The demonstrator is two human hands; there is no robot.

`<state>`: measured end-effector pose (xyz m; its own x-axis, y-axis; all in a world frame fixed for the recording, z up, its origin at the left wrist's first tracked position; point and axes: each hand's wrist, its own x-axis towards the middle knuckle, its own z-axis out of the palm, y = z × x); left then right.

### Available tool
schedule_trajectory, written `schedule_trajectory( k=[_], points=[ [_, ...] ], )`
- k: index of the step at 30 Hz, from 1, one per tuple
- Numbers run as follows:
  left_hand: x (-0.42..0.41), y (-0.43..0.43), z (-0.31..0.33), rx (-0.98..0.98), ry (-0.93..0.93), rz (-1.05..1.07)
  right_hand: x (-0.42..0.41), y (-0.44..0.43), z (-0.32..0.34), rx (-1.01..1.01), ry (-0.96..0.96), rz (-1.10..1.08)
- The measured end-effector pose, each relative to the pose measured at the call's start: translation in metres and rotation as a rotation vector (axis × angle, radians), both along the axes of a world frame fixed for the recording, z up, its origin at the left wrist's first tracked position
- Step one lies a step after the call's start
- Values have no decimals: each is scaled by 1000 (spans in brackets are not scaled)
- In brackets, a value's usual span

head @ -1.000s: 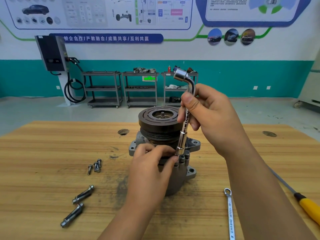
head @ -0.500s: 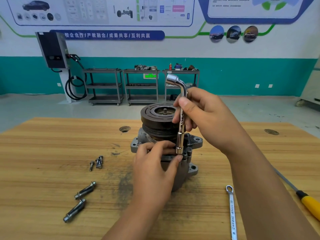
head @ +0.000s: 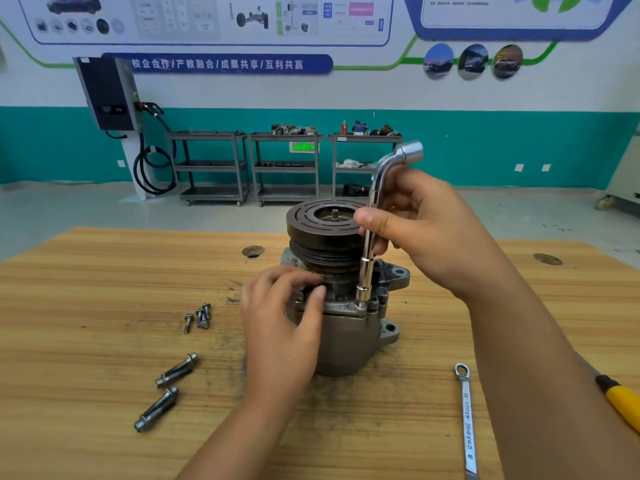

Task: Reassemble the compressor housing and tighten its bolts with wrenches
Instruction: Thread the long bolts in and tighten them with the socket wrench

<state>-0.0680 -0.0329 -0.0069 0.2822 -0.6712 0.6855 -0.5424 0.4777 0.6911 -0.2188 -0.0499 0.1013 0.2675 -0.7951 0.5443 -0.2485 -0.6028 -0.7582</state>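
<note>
The spanner (head: 467, 420) reads "CHROME STEEL", I think. Your right hand (head: 426, 233) grips the L-wrench (head: 367, 268), seated on the compressor housing (head: 346, 341) on the table (head: 86, 306). The wrench head now points right, not left. Your left hand (head: 280, 327) rests loosely on the housing.

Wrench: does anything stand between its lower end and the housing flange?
Nothing visible. The wrench, held by the right hand, has its lower end down on the housing flange; the left hand rests left of it, clear.

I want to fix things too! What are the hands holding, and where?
The right hand grips the L-shaped socket wrench on its upright shaft, just below the bend. The left hand only rests on the compressor.
</note>
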Motion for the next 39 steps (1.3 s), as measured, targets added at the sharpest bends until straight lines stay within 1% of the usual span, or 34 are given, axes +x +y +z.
schedule_trajectory(
  k=[3, 5, 11, 14, 16, 19, 20, 23, 26, 28, 31, 33, 37, 39],
  points=[
    [1, -4, -4, 93, 98, -34, 6, -1, -3, -27, 44, -56],
    [2, -6, -6, 123, 112, -74, 9, -2, -5, -25, 66, -66],
    [1, -7, -10, 149, 89, -131, -4, -1, 1, 81, 122, 52],
    [-1, -6, -11, 181, 56, -158, -5, -1, 0, 82, 64, 47],
    [-1, -6, -11, 205, 41, -158, -1, -1, -1, 62, 9, 3],
    [-1, -5, -12, 221, 13, -149, 5, -3, -5, 20, -1, -74],
    [-1, -5, -12, 222, 13, -148, 6, -3, -5, 21, -9, -67],
    [-2, -5, -12, 222, 21, -149, 2, -2, -2, 62, -57, 45],
    [-2, -6, -12, 226, 18, -151, -4, -1, 0, 96, -41, 133],
    [-2, -5, -13, 224, 13, -150, -5, -1, 0, 88, -47, 116],
    [-2, -5, -13, 219, 3, -147, -1, -3, -2, 36, -118, -3],
    [-2, -5, -12, 220, 1, -145, 1, -4, -3, 19, -122, -44],
    [-4, -4, -12, 221, 5, -146, 0, -3, -3, 66, -105, 77],
    [-4, -4, -12, 213, 1, -139, -2, -3, -1, 63, -91, 97]
  ],
)
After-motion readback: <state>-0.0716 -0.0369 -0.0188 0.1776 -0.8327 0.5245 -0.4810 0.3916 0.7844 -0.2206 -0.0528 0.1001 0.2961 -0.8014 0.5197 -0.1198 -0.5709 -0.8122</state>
